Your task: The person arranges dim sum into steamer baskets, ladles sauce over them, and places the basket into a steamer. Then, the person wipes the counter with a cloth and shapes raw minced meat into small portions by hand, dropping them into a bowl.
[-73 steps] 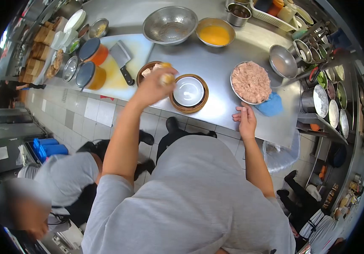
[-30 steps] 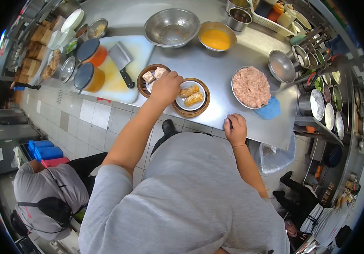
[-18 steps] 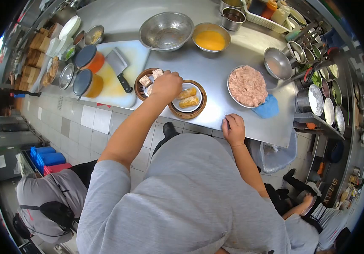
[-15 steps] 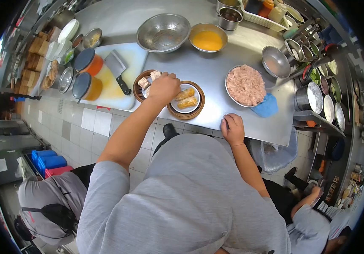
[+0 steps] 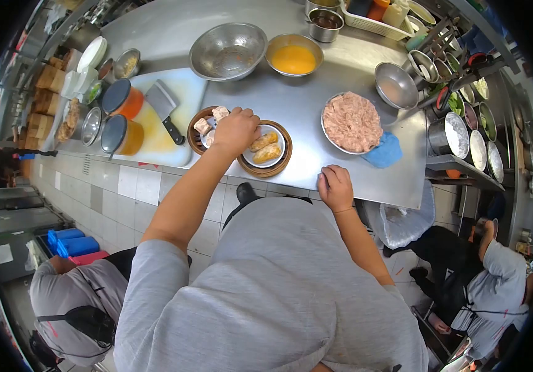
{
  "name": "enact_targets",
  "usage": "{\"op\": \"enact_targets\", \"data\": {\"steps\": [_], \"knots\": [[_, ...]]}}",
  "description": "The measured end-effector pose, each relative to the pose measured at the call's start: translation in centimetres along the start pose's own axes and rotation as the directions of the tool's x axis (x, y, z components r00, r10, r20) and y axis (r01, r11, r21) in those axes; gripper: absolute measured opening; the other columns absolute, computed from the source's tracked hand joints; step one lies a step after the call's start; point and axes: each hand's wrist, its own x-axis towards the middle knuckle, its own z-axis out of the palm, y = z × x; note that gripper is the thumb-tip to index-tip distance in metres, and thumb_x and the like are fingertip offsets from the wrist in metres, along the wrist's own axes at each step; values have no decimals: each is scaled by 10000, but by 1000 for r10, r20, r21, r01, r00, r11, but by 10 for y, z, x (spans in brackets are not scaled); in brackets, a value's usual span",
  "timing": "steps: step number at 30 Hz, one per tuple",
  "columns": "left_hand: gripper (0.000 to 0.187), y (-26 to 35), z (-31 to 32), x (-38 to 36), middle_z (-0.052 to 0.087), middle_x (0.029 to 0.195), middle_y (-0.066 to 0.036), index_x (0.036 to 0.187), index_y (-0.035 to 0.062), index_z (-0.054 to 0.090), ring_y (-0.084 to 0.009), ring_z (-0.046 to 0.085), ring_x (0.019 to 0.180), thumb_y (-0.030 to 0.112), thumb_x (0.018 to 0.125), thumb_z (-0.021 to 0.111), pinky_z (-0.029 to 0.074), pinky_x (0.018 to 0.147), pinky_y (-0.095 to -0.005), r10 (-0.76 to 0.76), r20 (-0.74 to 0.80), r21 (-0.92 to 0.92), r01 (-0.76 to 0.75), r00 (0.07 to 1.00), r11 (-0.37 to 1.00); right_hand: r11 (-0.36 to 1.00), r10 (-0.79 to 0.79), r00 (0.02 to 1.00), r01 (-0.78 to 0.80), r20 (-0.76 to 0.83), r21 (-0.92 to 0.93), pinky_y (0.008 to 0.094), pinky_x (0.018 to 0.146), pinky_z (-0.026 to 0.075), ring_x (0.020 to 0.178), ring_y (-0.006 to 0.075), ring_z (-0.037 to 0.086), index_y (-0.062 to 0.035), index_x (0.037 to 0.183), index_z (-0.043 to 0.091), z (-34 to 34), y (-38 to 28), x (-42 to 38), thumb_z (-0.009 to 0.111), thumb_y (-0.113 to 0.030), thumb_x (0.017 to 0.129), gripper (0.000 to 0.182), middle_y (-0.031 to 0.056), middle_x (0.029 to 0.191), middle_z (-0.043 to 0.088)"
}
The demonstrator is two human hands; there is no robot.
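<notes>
My left hand (image 5: 237,131) is curled, fingers down, over the spot where two round bamboo steamers meet; its fingertips and anything in them are hidden. Pale, pinkish-white chunks (image 5: 202,126) sit in the left steamer (image 5: 193,141), partly behind that hand. In the right steamer (image 5: 284,162), a white plate (image 5: 264,163) carries golden-brown rolls (image 5: 266,153). My right hand (image 5: 336,187) rests at the table's front edge with fingers curled in, and no object shows in it.
Left of the steamers, a cleaver (image 5: 165,105) lies on a white cutting board (image 5: 191,93) beside lidded tubs (image 5: 122,135). Behind are a metal bowl (image 5: 228,53) and a bowl of orange liquid (image 5: 294,60). Minced meat (image 5: 351,122) stands right, by a blue cloth (image 5: 385,150). Co-workers (image 5: 496,279) are nearby.
The whole view has shifted a little, with tabletop things now farther left. My left hand stays over the steamers and my right hand at the edge. The co-worker at right has changed posture.
</notes>
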Motion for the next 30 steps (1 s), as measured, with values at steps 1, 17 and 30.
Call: {"op": "enact_targets", "data": {"steps": [1,17,30], "knots": [[181,0,-3,0,696,1034,-65,1007,108,755,-282,650,1059,256,914,710,567,927,-420,-14,39,23,13,999,1000,1000,-1,1000,1,-4,1,440,813,540,909,349,638,-11,1017,711,0,0,0,750,-76,852,182,154,1032,674],[230,3,-15,6,701,1075,-101,1080,80,724,-307,657,1094,151,863,749,555,957,-447,-73,101,-32,76,992,997,1000,21,1000,-21,9,4,429,830,544,929,350,652,-3,1020,722,1,1,-1,743,-55,853,176,149,1043,691],[380,-7,-33,9,705,1158,-206,1224,33,697,-380,660,1093,65,850,639,536,972,-470,-262,-174,-368,184,949,911,1000,26,1000,-26,-3,-10,439,821,552,926,350,645,-19,1028,710,0,2,-3,753,-64,841,198,156,1056,677]]}}
